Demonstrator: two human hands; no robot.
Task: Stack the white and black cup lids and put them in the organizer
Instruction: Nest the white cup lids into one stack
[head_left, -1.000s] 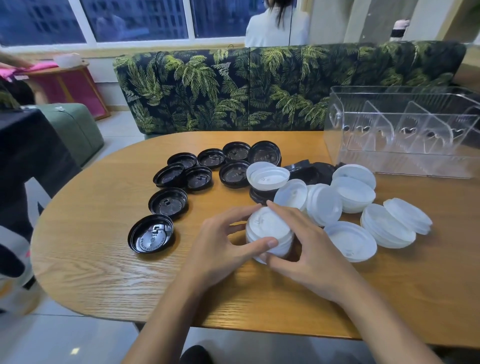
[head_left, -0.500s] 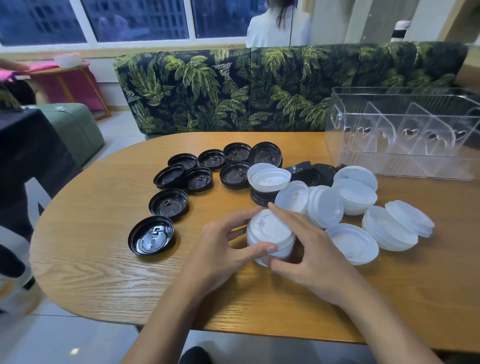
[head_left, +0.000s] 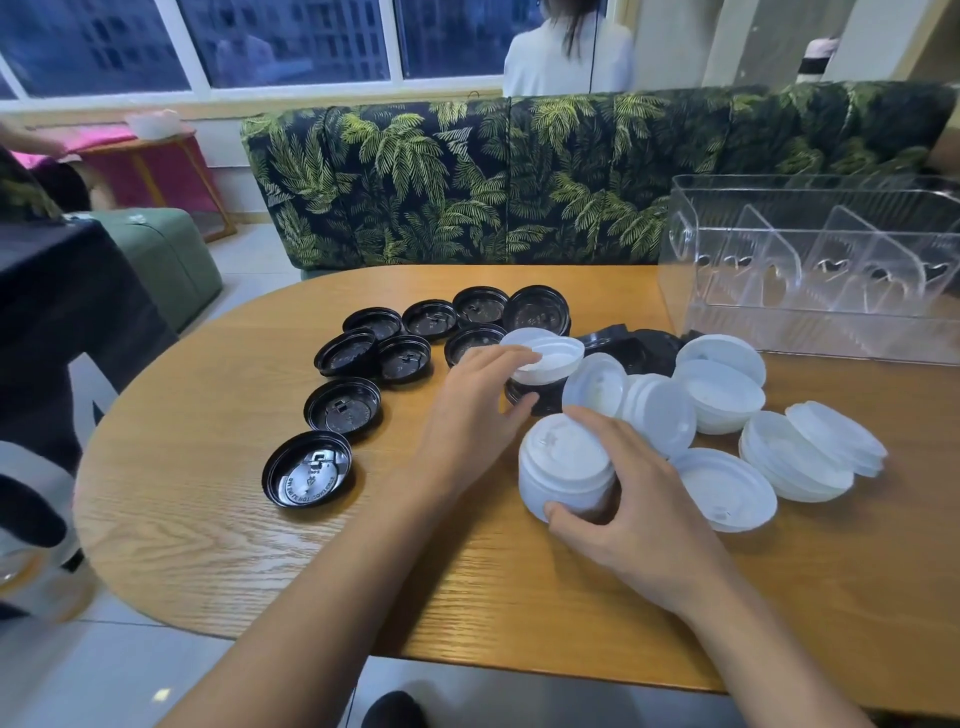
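My right hand (head_left: 631, 501) grips a short stack of white lids (head_left: 563, 465) standing on the wooden table (head_left: 208, 499). My left hand (head_left: 475, 415) reaches over an upturned white lid (head_left: 553, 357) that rests on a black lid; fingers touch its rim, thumb below. Several more white lids (head_left: 727, 392) lie scattered to the right. Several black lids (head_left: 343, 408), upside down, spread out on the left. The clear organizer (head_left: 810, 270) with dividers stands at the back right, with nothing in it.
A palm-print sofa (head_left: 467, 176) runs behind the table. A person in white sits beyond it. A green ottoman (head_left: 161, 254) and a dark table (head_left: 52, 301) stand at the left. The near table edge runs just below my forearms.
My left hand let go of the white stack and moved up and away to the upturned white lid. My right hand stays on the stack.
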